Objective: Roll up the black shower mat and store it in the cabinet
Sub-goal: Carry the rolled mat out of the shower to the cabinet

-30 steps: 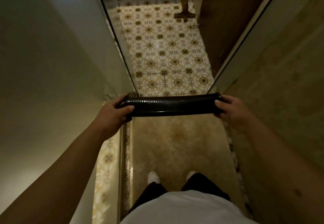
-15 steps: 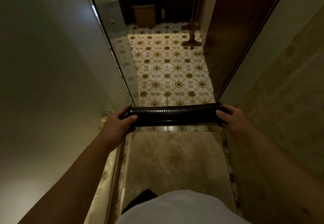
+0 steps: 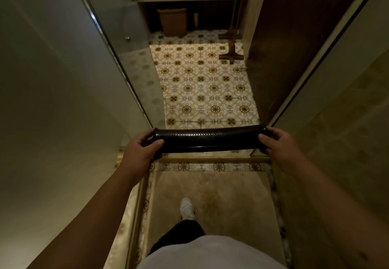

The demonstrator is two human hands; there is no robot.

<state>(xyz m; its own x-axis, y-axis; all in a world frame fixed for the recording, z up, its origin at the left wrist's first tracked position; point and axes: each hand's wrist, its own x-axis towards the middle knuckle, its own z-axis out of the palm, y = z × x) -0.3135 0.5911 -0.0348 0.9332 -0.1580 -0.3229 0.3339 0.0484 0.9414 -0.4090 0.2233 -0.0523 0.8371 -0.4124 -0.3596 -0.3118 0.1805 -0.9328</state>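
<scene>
I can read no writing or label anywhere. My left hand (image 3: 141, 150) and right hand (image 3: 277, 143) are each closed around one end of the rolled black mat (image 3: 210, 140), held level in the air over the shower's doorway sill (image 3: 212, 166). A glass door (image 3: 117, 43) stands open on the left, a dark wooden door (image 3: 280, 43) on the right. Beyond lie patterned floor tiles (image 3: 207, 88), a brown bin (image 3: 173, 21) and two long-handled floor tools (image 3: 231, 55).

White shirt (image 3: 210, 254); dark trousers (image 3: 181, 237); one white shoe (image 3: 187, 208); bare forearms, no sleeves.
</scene>
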